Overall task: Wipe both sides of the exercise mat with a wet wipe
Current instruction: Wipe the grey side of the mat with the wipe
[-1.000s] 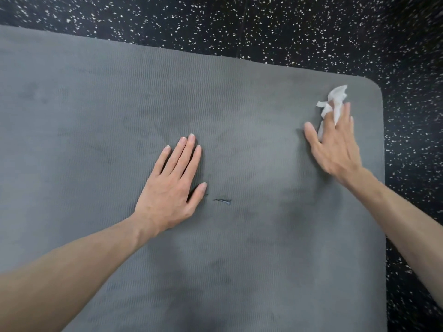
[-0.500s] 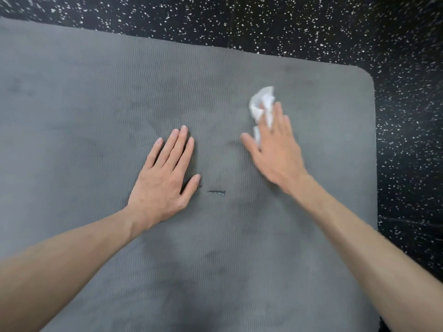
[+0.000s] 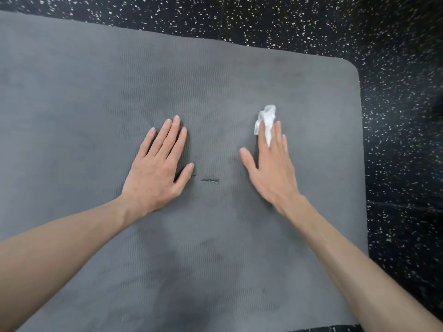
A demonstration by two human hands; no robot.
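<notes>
Two hands lie flat on the grey exercise mat (image 3: 96, 92): left hand (image 3: 158, 168) empty, fingers straight; right hand (image 3: 271, 168) apparently pressing the crumpled wet wipe (image 3: 266, 118) under extended fingers, centre-right of frame.

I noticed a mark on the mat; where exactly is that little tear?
In the head view, the small tear sits mid-mat, between the left hand and right hand, nearer the left thumb.

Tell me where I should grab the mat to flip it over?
Probably the rounded far right corner of the mat, coming from the speckled floor side. The mat lies flat, so only an edge can be pinched, and both hands, left and right, rest away from that corner.
</notes>
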